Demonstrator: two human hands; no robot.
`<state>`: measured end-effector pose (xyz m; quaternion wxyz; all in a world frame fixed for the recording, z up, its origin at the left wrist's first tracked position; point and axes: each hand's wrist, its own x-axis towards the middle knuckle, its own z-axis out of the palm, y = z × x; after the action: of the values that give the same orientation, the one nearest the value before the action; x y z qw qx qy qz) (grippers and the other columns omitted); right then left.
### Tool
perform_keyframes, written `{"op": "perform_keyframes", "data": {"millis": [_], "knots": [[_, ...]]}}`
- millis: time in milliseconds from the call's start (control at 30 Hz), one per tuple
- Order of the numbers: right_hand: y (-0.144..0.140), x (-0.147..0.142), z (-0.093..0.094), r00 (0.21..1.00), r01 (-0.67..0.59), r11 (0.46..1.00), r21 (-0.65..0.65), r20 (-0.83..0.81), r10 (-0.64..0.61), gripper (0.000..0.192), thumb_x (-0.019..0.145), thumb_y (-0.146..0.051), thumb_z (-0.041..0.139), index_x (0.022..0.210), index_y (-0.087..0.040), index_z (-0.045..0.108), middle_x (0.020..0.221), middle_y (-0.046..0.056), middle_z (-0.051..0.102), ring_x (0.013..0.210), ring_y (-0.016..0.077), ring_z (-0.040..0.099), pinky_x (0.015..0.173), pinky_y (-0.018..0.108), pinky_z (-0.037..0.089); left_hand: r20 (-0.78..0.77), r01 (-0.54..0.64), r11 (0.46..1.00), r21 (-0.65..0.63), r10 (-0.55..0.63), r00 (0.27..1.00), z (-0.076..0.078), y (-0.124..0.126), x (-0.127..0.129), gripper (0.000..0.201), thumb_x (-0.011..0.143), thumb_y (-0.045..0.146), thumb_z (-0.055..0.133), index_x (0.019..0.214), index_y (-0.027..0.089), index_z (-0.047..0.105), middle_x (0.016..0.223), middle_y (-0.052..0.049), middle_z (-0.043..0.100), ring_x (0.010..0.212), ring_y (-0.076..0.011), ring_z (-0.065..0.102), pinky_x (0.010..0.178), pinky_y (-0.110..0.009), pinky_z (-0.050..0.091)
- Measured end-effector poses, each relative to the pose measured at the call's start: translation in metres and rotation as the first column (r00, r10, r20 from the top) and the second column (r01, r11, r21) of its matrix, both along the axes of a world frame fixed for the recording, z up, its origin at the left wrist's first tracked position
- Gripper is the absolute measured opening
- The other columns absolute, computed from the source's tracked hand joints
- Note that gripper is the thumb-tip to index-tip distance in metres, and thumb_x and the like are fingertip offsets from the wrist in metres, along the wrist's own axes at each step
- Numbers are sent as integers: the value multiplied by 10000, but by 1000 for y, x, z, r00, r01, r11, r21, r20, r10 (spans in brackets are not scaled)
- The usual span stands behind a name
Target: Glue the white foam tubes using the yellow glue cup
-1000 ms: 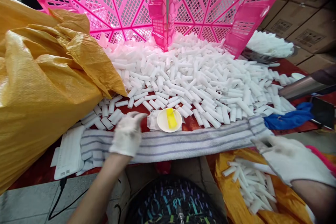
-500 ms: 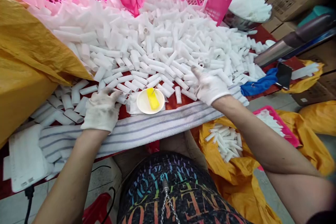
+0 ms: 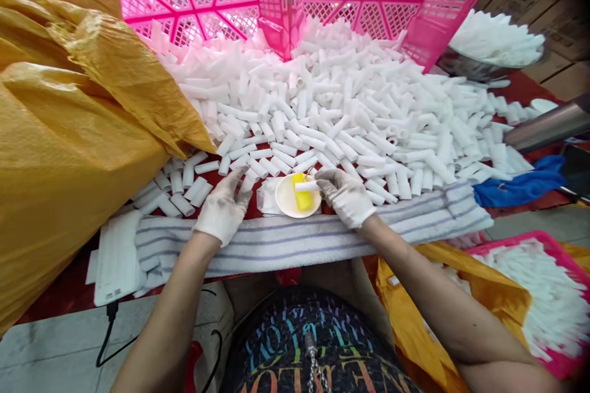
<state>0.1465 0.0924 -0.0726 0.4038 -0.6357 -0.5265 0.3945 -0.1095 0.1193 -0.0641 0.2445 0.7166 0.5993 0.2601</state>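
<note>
My right hand (image 3: 345,195), in a white glove with smudged fingertips, pinches one end of a short white tube (image 3: 306,186). The tube lies level above a small white dish (image 3: 284,204), crossing a yellow block (image 3: 303,200) in it. A thin pin-like piece sticks up by the block. My left hand (image 3: 224,207), also gloved, is left of the dish with thumb and forefinger closed around another white tube (image 3: 249,180). Loose white tubes (image 3: 332,129) are heaped beyond both hands. A clear plastic packet (image 3: 267,195) is partly under the dish.
A striped towel (image 3: 286,239) lines the table's front edge. Pink baskets (image 3: 276,18) stand behind the heap, and a yellow sack (image 3: 83,153) bulges at left. A white power strip-like box (image 3: 118,258), blue cloth (image 3: 520,184) and metal bowl (image 3: 479,67) flank the table.
My right hand has moved left from the heap to the dish, bringing a white tube over the yellow block. My left hand has come closer to the dish. The camera view has shifted.
</note>
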Motion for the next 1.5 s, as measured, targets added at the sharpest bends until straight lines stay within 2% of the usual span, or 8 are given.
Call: {"op": "perform_keyframes", "data": {"millis": [200, 400, 600, 733, 900, 1133, 1300, 1500], "knots": [[-11, 7, -16, 988, -137, 933, 332, 117, 103, 209, 803, -382, 619, 913, -208, 655, 913, 47, 670, 846, 179, 643, 853, 358, 534, 621, 50, 931, -362, 201, 758, 3, -13, 14, 493, 745, 349, 633, 1161, 171, 438, 840, -17, 609, 653, -121, 591, 639, -268, 501], [-17, 6, -17, 992, -129, 978, 164, 24, 127, 298, 833, -382, 599, 1086, -233, 648, 1083, 42, 661, 1001, 207, 633, 956, 393, 510, 737, 75, 886, -458, 331, 589, -8, -18, 30, 409, 633, 237, 702, 875, 197, 375, 889, 0, 615, 645, -123, 646, 603, -236, 490], [-16, 5, -23, 983, -131, 964, 231, -95, 156, 231, 776, -385, 661, 924, -209, 683, 902, 35, 674, 855, 198, 653, 811, 366, 573, 625, 11, 938, -347, 223, 748, -8, -21, 33, 337, 646, 246, 710, 899, 175, 499, 917, -25, 646, 838, -151, 631, 782, -285, 504], [-20, 8, -23, 982, -191, 951, 245, 47, 185, 359, 803, -312, 643, 1151, -226, 629, 1142, 52, 636, 1062, 218, 605, 997, 405, 485, 458, -13, 968, -249, 130, 880, -4, -23, 31, 311, 682, 260, 699, 970, 171, 625, 1000, -44, 668, 917, -177, 630, 889, -317, 484], [-22, 8, -25, 968, -223, 888, 403, 198, 153, 207, 795, -272, 640, 985, -203, 683, 953, 64, 665, 880, 196, 647, 835, 366, 555, 368, -3, 985, -170, 66, 927, -4, -25, 31, 319, 686, 279, 706, 993, 193, 688, 1062, -51, 682, 996, -210, 625, 966, -339, 456], [-25, 10, -27, 971, -184, 931, 314, 203, 124, 270, 802, -313, 633, 1042, -190, 638, 994, 74, 664, 924, 208, 640, 849, 373, 544, 369, -11, 977, -214, 91, 925, -9, -27, 27, 338, 751, 263, 636, 1083, 197, 637, 1119, -47, 665, 1034, -203, 616, 988, -344, 446], [-33, 11, -15, 971, -239, 889, 391, 102, 216, 140, 738, -289, 690, 828, -197, 635, 869, 45, 623, 809, 168, 616, 728, 317, 535, 587, 22, 954, -300, 167, 792, -7, -30, 32, 354, 749, 287, 646, 1077, 168, 584, 1092, -65, 658, 1000, -189, 623, 932, -333, 480], [-36, 7, 12, 941, -26, 998, -48, -338, 8, 391, 718, -493, 677, 915, -164, 600, 731, 26, 612, 574, 99, 541, 495, 216, 448, 667, 160, 919, -361, 134, 733, 5, -43, 51, 325, 709, 316, 707, 984, 171, 615, 1006, -44, 670, 925, -160, 625, 841, -274, 505]]}}
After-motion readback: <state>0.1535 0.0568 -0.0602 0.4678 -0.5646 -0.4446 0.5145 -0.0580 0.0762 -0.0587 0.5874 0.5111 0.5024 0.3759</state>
